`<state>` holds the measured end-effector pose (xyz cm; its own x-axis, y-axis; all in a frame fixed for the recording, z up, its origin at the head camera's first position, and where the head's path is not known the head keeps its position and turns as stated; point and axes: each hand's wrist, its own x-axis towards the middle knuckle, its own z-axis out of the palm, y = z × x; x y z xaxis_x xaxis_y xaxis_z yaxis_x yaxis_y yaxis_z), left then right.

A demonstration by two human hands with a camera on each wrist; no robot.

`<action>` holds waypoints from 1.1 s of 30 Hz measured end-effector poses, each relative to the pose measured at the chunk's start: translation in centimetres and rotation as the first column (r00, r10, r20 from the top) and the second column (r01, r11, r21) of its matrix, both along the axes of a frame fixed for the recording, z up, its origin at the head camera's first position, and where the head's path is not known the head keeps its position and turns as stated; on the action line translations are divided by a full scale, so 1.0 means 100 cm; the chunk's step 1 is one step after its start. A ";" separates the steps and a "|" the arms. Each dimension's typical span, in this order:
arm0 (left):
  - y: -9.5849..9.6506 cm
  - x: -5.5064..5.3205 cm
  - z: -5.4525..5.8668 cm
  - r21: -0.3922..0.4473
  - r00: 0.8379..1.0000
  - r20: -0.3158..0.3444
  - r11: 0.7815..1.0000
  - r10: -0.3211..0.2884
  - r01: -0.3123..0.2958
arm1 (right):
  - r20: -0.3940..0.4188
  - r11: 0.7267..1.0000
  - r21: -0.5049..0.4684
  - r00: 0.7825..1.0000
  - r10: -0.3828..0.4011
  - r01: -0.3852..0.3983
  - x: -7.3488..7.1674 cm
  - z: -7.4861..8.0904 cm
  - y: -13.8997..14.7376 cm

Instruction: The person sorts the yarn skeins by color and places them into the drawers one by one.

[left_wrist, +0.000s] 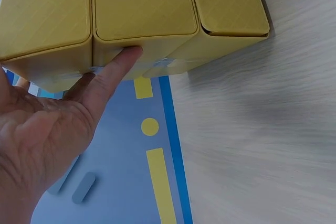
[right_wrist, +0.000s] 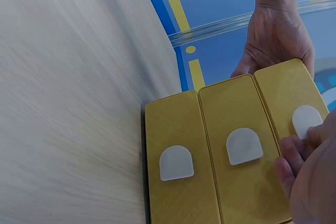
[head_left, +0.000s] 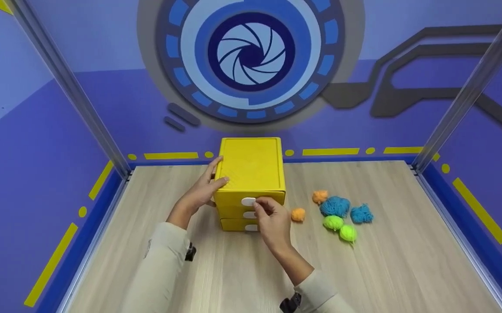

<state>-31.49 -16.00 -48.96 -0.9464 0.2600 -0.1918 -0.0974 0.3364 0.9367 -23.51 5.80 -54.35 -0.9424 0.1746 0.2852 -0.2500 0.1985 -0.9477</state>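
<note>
A yellow cabinet (head_left: pixel 251 163) with three stacked drawers stands on the table, its fronts toward me. My left hand (head_left: pixel 198 191) braces the cabinet's left side, thumb on the top edge. In the left wrist view, a straight finger (left_wrist: pixel 119 67) presses along the side wall. At the top drawer's white tab (head_left: pixel 248 201), my right hand (head_left: pixel 274 224) pinches with thumb and bent fingers. The right wrist view shows this top tab (right_wrist: pixel 306 121) partly behind the fingers, with the middle tab (right_wrist: pixel 244 146) and bottom tab (right_wrist: pixel 176 163) untouched. All three drawer fronts sit about level.
Right of the cabinet lie small yarn balls: orange ones (head_left: pixel 320 197), a large blue one (head_left: pixel 335 206), a smaller blue one (head_left: pixel 361 214) and two lime green ones (head_left: pixel 333 223). Blue printed panels (head_left: pixel 251 134) rise behind and beside the wooden table (head_left: pixel 390 269).
</note>
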 end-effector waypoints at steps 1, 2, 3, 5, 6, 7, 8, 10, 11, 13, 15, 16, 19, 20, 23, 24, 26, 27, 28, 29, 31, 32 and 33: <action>-0.001 0.000 0.000 0.001 1.000 0.000 1.000 -0.004 0.004 | 0.000 1.000 -0.007 1.000 0.008 -0.008 0.000 0.000 0.000; -0.001 0.001 0.000 0.003 1.000 0.001 1.000 -0.006 0.006 | -0.001 1.000 -0.014 1.000 0.016 -0.016 0.000 0.000 0.000; -0.001 0.001 0.000 0.003 1.000 0.003 1.000 -0.006 0.006 | -0.002 1.000 -0.020 1.000 0.023 -0.023 0.000 0.000 0.000; -0.002 0.001 0.000 0.001 1.000 0.001 1.000 -0.012 0.012 | -0.005 0.999 -0.031 0.999 0.034 -0.034 0.000 0.000 0.000; -0.002 0.001 0.001 0.001 1.000 -0.002 1.000 -0.017 0.017 | -0.007 0.999 -0.034 0.999 0.037 -0.037 0.000 0.000 0.000; -0.002 0.001 0.001 0.001 1.000 -0.004 1.000 -0.019 0.019 | -0.006 0.999 -0.032 0.999 0.037 -0.037 0.000 0.000 0.000; -0.002 0.001 0.001 0.000 1.000 -0.005 1.000 -0.019 0.019 | -0.006 0.999 -0.032 0.999 0.039 -0.039 0.000 0.001 0.000; -0.003 0.002 0.002 -0.003 1.000 -0.007 1.000 -0.019 0.019 | -0.003 0.998 -0.035 0.999 0.043 -0.043 0.000 0.001 0.000; -0.003 0.002 0.002 -0.004 1.000 -0.008 1.000 -0.019 0.019 | 0.000 0.998 -0.037 0.999 0.047 -0.047 0.001 0.002 -0.001; -0.005 0.002 0.003 -0.009 1.000 -0.006 1.000 -0.016 0.016 | 0.008 0.997 -0.049 0.998 0.058 -0.058 0.001 0.001 -0.002; -0.006 0.003 0.003 -0.014 1.000 -0.006 1.000 -0.018 0.017 | 0.017 0.995 -0.067 0.997 0.069 -0.068 0.001 0.001 -0.003; -0.006 0.003 0.003 -0.017 1.000 -0.008 1.000 -0.020 0.019 | 0.033 0.995 -0.077 0.997 0.071 -0.068 0.000 0.002 -0.004; -0.007 0.004 0.002 -0.015 1.000 -0.011 1.000 -0.021 0.021 | 0.051 0.992 -0.095 0.995 0.083 -0.078 0.000 0.001 -0.004; -0.007 0.004 0.002 -0.014 1.000 -0.012 1.000 -0.020 0.019 | 0.058 0.992 -0.099 0.995 0.086 -0.080 0.000 0.001 -0.003; -0.006 0.003 0.002 -0.014 1.000 -0.011 1.000 -0.011 0.011 | 0.068 0.992 -0.095 0.993 0.092 -0.086 -0.001 0.001 -0.001; -0.006 0.003 0.002 -0.015 1.000 -0.012 1.000 -0.011 0.011 | 0.069 0.992 -0.094 0.993 0.091 -0.085 -0.001 0.001 -0.001; -0.005 0.001 0.001 -0.010 1.000 -0.010 1.000 -0.015 0.015 | 0.066 0.993 -0.088 0.994 0.086 -0.080 -0.002 0.000 0.001; -0.004 0.001 0.001 -0.009 1.000 -0.009 1.000 -0.017 0.016 | 0.064 0.993 -0.085 0.995 0.082 -0.077 -0.002 0.001 0.002; -0.004 0.000 0.001 -0.008 1.000 -0.008 1.000 -0.018 0.018 | 0.061 0.994 -0.083 0.995 0.078 -0.073 -0.003 0.001 0.002; -0.003 0.000 0.001 -0.004 1.000 -0.010 1.000 -0.021 0.021 | 0.057 0.994 -0.078 0.996 0.075 -0.070 -0.003 0.001 0.003; -0.003 0.000 0.000 0.007 1.000 -0.004 1.000 -0.024 0.024 | 0.052 0.995 -0.075 0.996 0.076 -0.072 -0.003 0.001 0.004; -0.002 0.000 0.000 0.008 1.000 -0.003 1.000 -0.023 0.023 | 0.051 0.994 -0.074 0.996 0.079 -0.075 -0.003 0.001 0.004; -0.002 0.000 0.000 0.010 1.000 -0.003 1.000 -0.022 0.022 | 0.049 0.994 -0.074 0.995 0.082 -0.078 -0.003 0.001 0.004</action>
